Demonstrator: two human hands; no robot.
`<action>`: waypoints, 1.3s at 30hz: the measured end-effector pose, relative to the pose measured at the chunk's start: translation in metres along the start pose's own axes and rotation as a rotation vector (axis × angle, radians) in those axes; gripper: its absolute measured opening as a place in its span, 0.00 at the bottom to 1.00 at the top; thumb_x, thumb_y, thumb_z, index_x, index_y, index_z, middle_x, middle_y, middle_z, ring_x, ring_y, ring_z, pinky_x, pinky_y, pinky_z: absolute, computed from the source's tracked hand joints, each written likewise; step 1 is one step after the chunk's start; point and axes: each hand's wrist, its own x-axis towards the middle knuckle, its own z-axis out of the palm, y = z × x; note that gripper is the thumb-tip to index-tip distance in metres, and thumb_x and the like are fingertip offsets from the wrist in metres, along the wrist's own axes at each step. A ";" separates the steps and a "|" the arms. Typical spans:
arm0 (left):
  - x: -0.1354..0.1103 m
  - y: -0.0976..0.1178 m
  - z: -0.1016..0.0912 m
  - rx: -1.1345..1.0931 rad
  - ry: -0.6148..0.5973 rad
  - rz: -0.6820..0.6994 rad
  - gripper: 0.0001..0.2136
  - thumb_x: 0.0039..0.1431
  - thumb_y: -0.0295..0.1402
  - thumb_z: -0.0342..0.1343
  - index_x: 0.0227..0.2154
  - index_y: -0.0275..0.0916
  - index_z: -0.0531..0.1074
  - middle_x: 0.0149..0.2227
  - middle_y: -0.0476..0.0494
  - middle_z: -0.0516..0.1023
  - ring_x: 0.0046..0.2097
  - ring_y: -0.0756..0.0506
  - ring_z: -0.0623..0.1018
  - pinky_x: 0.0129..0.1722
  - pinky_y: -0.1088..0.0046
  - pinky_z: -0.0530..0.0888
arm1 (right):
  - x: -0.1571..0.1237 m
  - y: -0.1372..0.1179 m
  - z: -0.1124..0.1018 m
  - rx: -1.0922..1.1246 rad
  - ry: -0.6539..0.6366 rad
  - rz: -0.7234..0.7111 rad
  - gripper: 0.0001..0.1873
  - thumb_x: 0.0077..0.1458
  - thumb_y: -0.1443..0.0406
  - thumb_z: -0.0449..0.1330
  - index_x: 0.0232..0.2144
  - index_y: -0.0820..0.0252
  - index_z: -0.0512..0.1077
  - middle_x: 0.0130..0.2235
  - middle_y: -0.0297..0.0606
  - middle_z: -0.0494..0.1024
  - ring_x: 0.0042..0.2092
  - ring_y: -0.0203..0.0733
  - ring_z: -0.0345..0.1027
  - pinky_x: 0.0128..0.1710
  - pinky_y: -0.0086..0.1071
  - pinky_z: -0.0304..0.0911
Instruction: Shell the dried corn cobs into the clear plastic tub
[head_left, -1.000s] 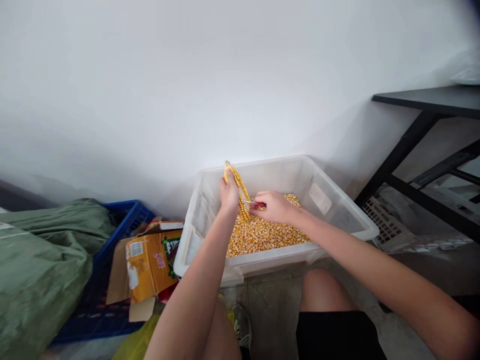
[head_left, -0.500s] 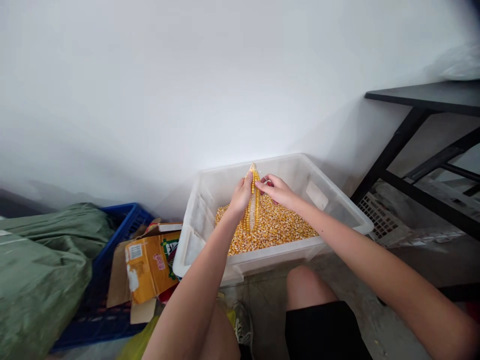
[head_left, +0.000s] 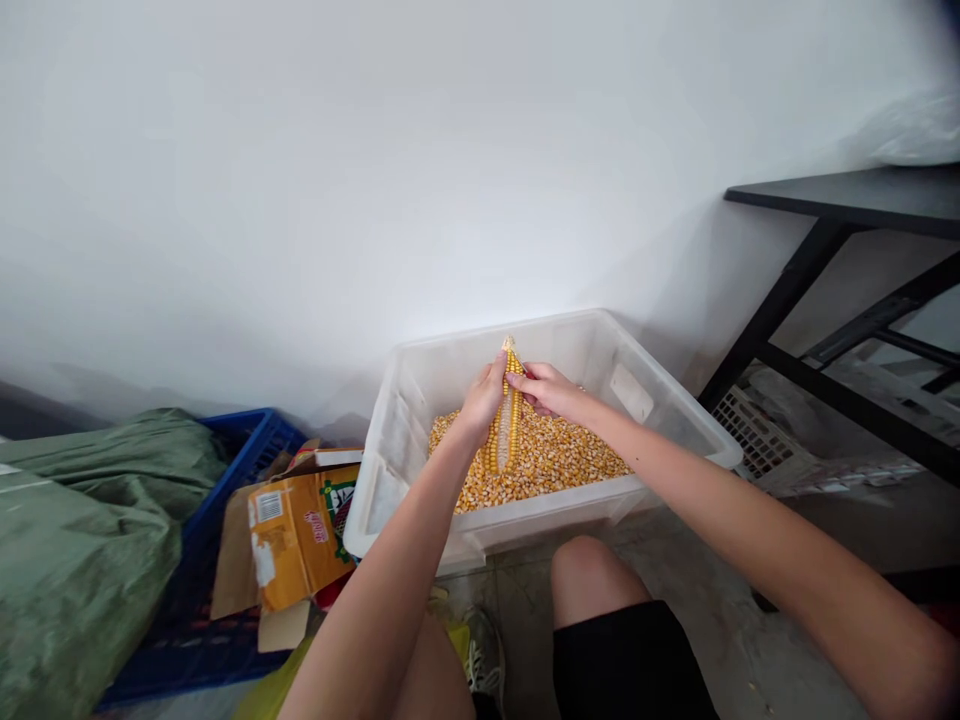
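My left hand [head_left: 481,400] grips a corn cob [head_left: 508,420], held nearly upright over a clear plastic bin [head_left: 390,470]. The cob shows rows of yellow kernels and one bare pale strip down its middle. My right hand [head_left: 546,388] is closed against the cob's upper end, pinching something small that I cannot make out. Loose yellow kernels [head_left: 555,455] cover the bottom of the bin beneath both hands.
A torn orange cardboard box [head_left: 289,535] lies against a blue crate [head_left: 225,560] left of the bin. A green sack [head_left: 82,540] fills the far left. A black metal table [head_left: 847,250] stands at the right, a white grid crate [head_left: 757,440] under it. My knees sit below.
My left hand has turned the cob from leaning left to nearly upright, its bare strip now facing me. My right hand rose from the cob's lower part to its top end.
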 end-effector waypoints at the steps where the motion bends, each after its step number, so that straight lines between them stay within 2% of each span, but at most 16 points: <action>1: 0.001 0.000 0.000 0.006 0.001 0.017 0.28 0.56 0.58 0.44 0.39 0.37 0.72 0.28 0.42 0.77 0.33 0.43 0.77 0.34 0.67 0.74 | 0.000 -0.001 0.000 0.019 -0.002 0.010 0.18 0.51 0.53 0.63 0.27 0.58 0.61 0.18 0.25 0.58 0.15 0.27 0.47 0.12 0.24 0.42; 4: 0.005 -0.001 -0.001 0.053 0.039 0.079 0.28 0.56 0.58 0.45 0.37 0.36 0.73 0.28 0.41 0.77 0.34 0.43 0.77 0.37 0.67 0.73 | -0.001 -0.005 -0.001 0.116 -0.045 0.043 0.17 0.49 0.56 0.63 0.27 0.57 0.59 0.18 0.23 0.57 0.15 0.27 0.44 0.12 0.24 0.39; 7: 0.009 -0.001 -0.002 0.152 0.138 0.148 0.27 0.56 0.57 0.45 0.35 0.36 0.73 0.31 0.41 0.77 0.37 0.42 0.76 0.40 0.67 0.71 | 0.000 -0.006 -0.004 0.234 -0.093 0.125 0.14 0.49 0.59 0.60 0.26 0.57 0.58 0.18 0.24 0.57 0.15 0.27 0.43 0.13 0.24 0.37; 11: 0.010 -0.001 -0.002 0.308 0.217 0.210 0.25 0.58 0.56 0.44 0.34 0.37 0.71 0.34 0.42 0.77 0.39 0.42 0.75 0.41 0.68 0.68 | 0.004 -0.004 -0.006 0.285 -0.056 0.328 0.15 0.49 0.59 0.55 0.20 0.57 0.54 0.14 0.24 0.51 0.16 0.29 0.40 0.14 0.26 0.38; 13: 0.009 -0.002 -0.002 0.358 0.233 0.231 0.25 0.58 0.56 0.44 0.34 0.37 0.71 0.35 0.42 0.76 0.39 0.43 0.74 0.41 0.69 0.67 | 0.005 -0.002 -0.005 0.311 -0.033 0.367 0.14 0.47 0.59 0.54 0.19 0.56 0.54 0.14 0.25 0.51 0.16 0.29 0.40 0.14 0.26 0.39; 21: 0.004 -0.008 0.001 0.578 0.249 0.262 0.24 0.59 0.57 0.42 0.35 0.41 0.70 0.33 0.41 0.77 0.38 0.41 0.76 0.39 0.69 0.66 | 0.005 0.005 -0.002 0.544 -0.010 0.448 0.12 0.40 0.65 0.54 0.19 0.56 0.51 0.16 0.25 0.52 0.17 0.28 0.43 0.15 0.25 0.41; 30: 0.001 -0.008 0.005 0.698 0.299 0.225 0.27 0.56 0.60 0.40 0.35 0.42 0.69 0.30 0.39 0.77 0.35 0.39 0.76 0.37 0.68 0.65 | 0.007 0.006 0.005 0.661 0.012 0.483 0.11 0.36 0.67 0.53 0.19 0.57 0.51 0.16 0.25 0.50 0.17 0.28 0.41 0.14 0.22 0.38; 35: 0.005 -0.009 0.006 0.701 0.326 0.227 0.28 0.56 0.61 0.38 0.35 0.42 0.69 0.30 0.38 0.77 0.36 0.38 0.76 0.37 0.67 0.65 | 0.007 0.009 0.006 0.654 0.029 0.481 0.10 0.36 0.68 0.53 0.20 0.57 0.51 0.16 0.25 0.49 0.17 0.29 0.41 0.14 0.22 0.38; 39: 0.010 -0.009 0.002 0.654 0.306 0.228 0.28 0.58 0.60 0.36 0.35 0.40 0.69 0.33 0.38 0.77 0.37 0.40 0.76 0.38 0.68 0.65 | 0.009 0.011 0.002 0.649 -0.003 0.469 0.10 0.38 0.67 0.53 0.21 0.56 0.51 0.17 0.26 0.52 0.17 0.30 0.44 0.14 0.24 0.39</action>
